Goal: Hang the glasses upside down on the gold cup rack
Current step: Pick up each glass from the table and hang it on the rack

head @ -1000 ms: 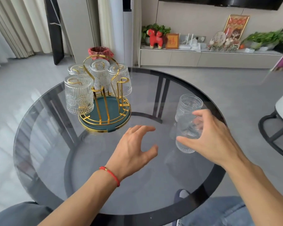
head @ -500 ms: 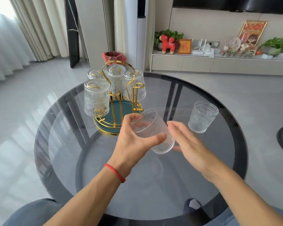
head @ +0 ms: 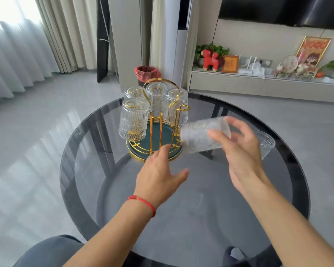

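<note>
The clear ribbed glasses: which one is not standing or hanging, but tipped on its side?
The clear ribbed glass held in the right hand, beside the gold cup rack. The others hang upside down there or stand behind the hand.

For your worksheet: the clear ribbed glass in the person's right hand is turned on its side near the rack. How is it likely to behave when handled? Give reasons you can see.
The glass looks rigid and probably breakable, being clear pressed glass. Its ribbed, patterned wall likely helps the right hand grip it. Laid on its side on the smooth glass table, its round body would probably roll.
</note>
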The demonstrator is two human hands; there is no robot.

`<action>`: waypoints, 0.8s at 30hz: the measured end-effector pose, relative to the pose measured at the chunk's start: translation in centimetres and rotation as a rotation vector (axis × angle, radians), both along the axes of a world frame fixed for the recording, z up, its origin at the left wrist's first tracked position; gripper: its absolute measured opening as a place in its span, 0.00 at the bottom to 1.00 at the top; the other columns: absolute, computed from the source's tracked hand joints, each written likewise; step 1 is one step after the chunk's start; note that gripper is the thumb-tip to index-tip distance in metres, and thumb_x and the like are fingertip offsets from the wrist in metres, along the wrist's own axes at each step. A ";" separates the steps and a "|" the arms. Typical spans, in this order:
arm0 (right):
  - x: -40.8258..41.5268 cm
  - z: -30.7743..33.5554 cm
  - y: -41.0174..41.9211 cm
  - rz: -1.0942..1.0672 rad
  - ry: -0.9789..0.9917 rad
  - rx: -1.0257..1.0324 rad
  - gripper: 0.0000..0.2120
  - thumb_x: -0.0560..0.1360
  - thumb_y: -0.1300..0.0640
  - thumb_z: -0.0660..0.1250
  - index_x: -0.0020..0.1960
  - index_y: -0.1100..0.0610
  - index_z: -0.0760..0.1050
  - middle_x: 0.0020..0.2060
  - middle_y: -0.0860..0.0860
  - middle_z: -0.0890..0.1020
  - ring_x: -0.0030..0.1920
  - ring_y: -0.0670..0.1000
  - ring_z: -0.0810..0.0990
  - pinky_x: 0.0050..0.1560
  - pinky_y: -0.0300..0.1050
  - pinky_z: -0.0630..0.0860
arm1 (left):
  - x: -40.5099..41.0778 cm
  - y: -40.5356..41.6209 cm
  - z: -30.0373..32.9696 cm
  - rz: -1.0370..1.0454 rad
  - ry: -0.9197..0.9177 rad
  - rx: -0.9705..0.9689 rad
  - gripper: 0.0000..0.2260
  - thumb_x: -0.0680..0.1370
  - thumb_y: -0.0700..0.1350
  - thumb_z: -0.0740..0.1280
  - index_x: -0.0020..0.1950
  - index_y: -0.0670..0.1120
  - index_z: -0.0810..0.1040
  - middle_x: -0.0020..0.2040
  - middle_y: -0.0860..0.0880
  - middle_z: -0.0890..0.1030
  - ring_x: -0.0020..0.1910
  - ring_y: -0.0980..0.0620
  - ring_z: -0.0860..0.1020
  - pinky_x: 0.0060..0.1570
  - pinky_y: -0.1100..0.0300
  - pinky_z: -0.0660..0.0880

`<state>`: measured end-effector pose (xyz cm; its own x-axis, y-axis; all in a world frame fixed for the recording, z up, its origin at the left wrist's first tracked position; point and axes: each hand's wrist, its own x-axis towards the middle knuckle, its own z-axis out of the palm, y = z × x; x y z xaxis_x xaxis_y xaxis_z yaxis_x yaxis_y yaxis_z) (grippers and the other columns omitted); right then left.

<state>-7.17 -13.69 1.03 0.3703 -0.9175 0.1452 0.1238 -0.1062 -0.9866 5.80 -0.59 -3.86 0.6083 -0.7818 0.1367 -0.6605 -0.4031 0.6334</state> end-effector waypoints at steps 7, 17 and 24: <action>3.9 4.7 -2.2 -0.174 0.028 -0.373 0.29 0.65 0.46 0.81 0.64 0.42 0.76 0.55 0.47 0.83 0.53 0.42 0.83 0.54 0.42 0.81 | 0.8 0.0 -1.8 -0.085 -0.352 0.289 0.32 0.77 0.57 0.65 0.78 0.50 0.62 0.81 0.49 0.59 0.81 0.45 0.53 0.75 0.42 0.59; 7.0 3.6 -3.1 -0.112 0.172 -0.574 0.33 0.65 0.46 0.81 0.65 0.52 0.73 0.56 0.46 0.81 0.56 0.47 0.81 0.56 0.52 0.79 | 0.9 -0.3 -2.0 -0.064 -0.383 0.296 0.32 0.77 0.57 0.64 0.79 0.50 0.60 0.81 0.49 0.60 0.80 0.47 0.55 0.72 0.48 0.65; 8.0 1.2 -3.2 -0.014 0.244 -0.603 0.32 0.66 0.49 0.83 0.64 0.52 0.72 0.58 0.49 0.83 0.57 0.52 0.82 0.58 0.53 0.79 | 0.7 -0.6 -2.2 -0.048 -0.410 0.283 0.32 0.78 0.54 0.63 0.80 0.50 0.58 0.81 0.49 0.60 0.80 0.48 0.55 0.69 0.50 0.69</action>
<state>0.82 -16.86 2.25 0.4459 -0.7064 0.5497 -0.1016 -0.6501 -0.7530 6.47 -1.22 -6.08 0.5112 -0.8487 0.1353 -0.8543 -0.4846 0.1880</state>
